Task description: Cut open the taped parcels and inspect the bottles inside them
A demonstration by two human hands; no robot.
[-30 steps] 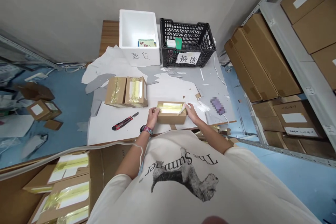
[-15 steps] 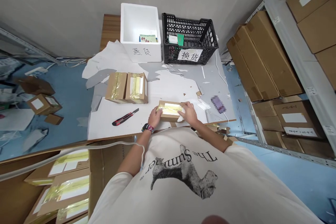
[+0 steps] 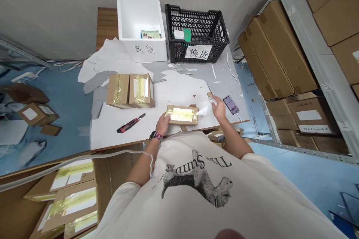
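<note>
A small cardboard box [image 3: 182, 122] lies near the front edge of the table, with a white label under yellowish clear tape on its top. My left hand [image 3: 163, 123] grips its left end, thumb on the upper side. Off the box's right end, a thin white piece of paper [image 3: 204, 110] stretches up toward my right hand [image 3: 219, 109], whose fingers are pinched on it. Whether the paper is still stuck to the box I cannot tell. To the left lies a red and black utility knife [image 3: 131, 123]. Behind it stand two taped cardboard boxes [image 3: 118, 89] side by side.
At the back are a white foam box [image 3: 150, 51] and a black plastic crate [image 3: 207, 54], each with a few items inside. A phone [image 3: 231, 104] with a cable lies at the right. Cardboard boxes fill the shelf [image 3: 301, 18] and a large carton [image 3: 105, 194] at lower left.
My right hand has left the box's right end and moved to the right, drawing the white paper out with it. My left hand stays on the box. The view has shifted slightly.
</note>
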